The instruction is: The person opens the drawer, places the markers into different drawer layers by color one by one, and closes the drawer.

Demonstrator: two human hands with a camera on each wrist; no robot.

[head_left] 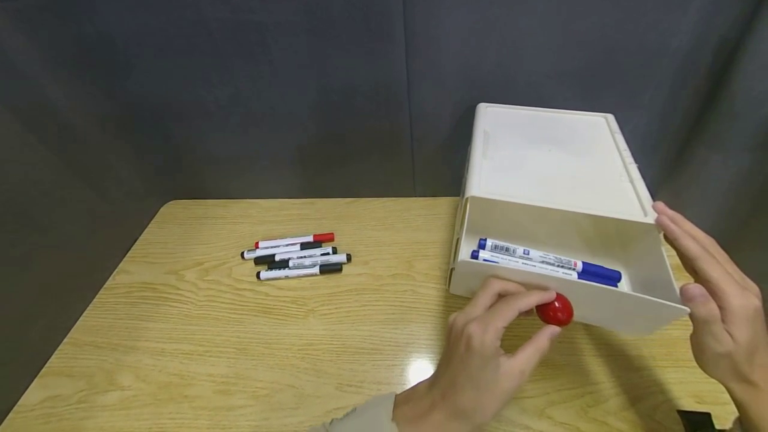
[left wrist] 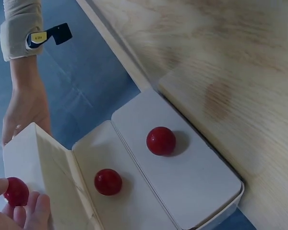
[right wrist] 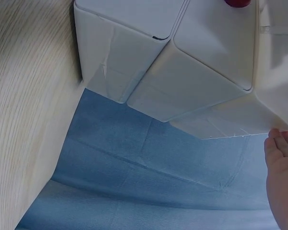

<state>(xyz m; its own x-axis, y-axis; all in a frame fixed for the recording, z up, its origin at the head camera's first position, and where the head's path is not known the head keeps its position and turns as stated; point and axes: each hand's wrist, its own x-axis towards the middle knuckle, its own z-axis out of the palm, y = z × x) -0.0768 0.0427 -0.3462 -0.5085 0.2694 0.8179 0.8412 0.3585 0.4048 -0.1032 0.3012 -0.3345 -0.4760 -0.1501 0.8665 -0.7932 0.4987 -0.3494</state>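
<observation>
1. Basically, the left hand [head_left: 480,345] has the red knob [head_left: 555,310] pinched between thumb and fingers. The right hand [head_left: 729,305] is right of that grip, fingers extended, holding nothing, by the drawer's corner. Can't tell if it touches.
2. Knob is on the front of the drawer [head_left: 624,313], which stands out from the white cabinet [head_left: 552,159]. Interior is just beyond the grip; at least two blue-capped markers [head_left: 531,255] lie in it.
3. Handling, my read: drawer looks like thin plastic. Light, fairly stiff, not very fragile, but sideways load could make it bind. Markers may roll if it's jerked.
4. Knob is round and glossy, so probably hard and a bit slippery. Best hold: thumb and fingers on opposite sides, load straight in line. Current pinch looks fine.
5. Two more red knobs [left wrist: 108,182] below the grip, on the lower drawer fronts [left wrist: 201,187].
6. Surface: flat wood-grain tabletop [head_left: 210,339], shiny enough for glare. Loose markers [head_left: 294,259] in a cluster, well left of the grip and a bit beyond.
7. Room: dark curtain [head_left: 300,85] beyond the grip, behind cabinet and table.
</observation>
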